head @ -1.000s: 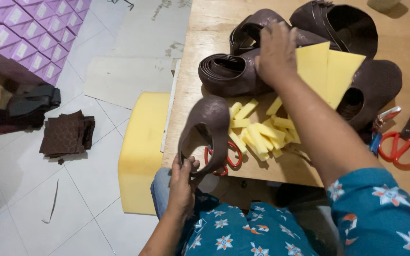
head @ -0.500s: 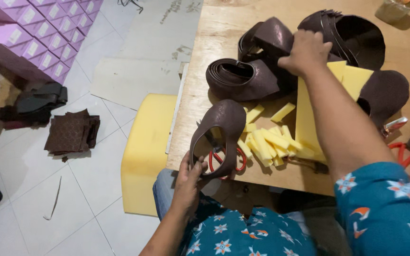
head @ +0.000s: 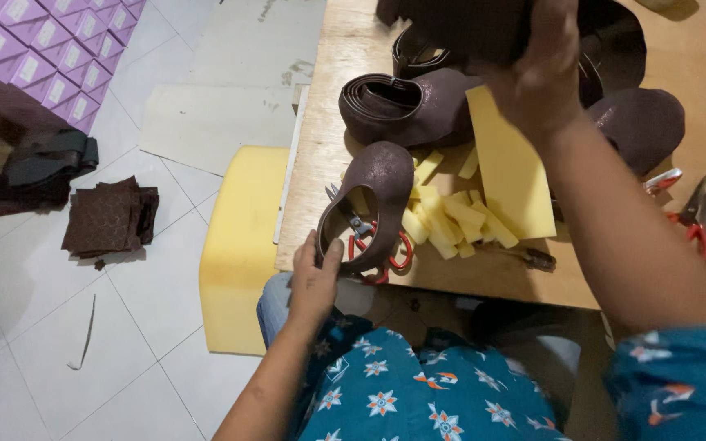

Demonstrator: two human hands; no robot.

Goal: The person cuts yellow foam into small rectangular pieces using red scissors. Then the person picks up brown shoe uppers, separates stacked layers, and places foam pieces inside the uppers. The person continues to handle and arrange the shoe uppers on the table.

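The dark brown glittery shoe upper (head: 373, 200) sits near the front edge of the light wooden surface (head: 320, 147), on top of red-handled scissors (head: 386, 253). The left hand (head: 314, 282) is closed on its back rim. The right hand (head: 533, 77) is curled around another dark brown shoe piece (head: 459, 24), held up above the pile. Yellow foam strips (head: 451, 216) and a flat yellow foam sheet (head: 516, 167) lie just beside. The shoe could slip off the edge, I think, or fingers could catch the scissor blades underneath.
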